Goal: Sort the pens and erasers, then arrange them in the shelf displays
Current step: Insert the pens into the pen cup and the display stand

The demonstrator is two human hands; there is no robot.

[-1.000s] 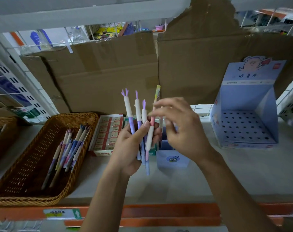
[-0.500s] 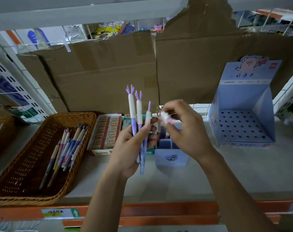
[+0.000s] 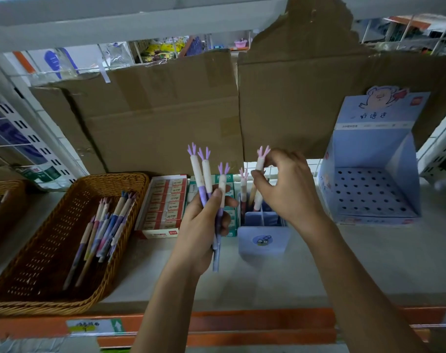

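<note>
The right grip (image 3: 288,192) pinches one white pen with a lilac tuft (image 3: 260,160), centre frame, above the small blue divided cardboard holder (image 3: 263,242); best lowered upright into a free slot. The left grip (image 3: 204,225) clasps three matching pens (image 3: 198,171).

Three pens (image 3: 204,174) in left hand (image 3: 201,233), one pen (image 3: 260,161) in right hand (image 3: 288,194), two wicker baskets (image 3: 110,178)

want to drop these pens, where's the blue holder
Head view, shelf centre: the blue holder stands under the right hand, between the eraser boxes and the big display.
</note>
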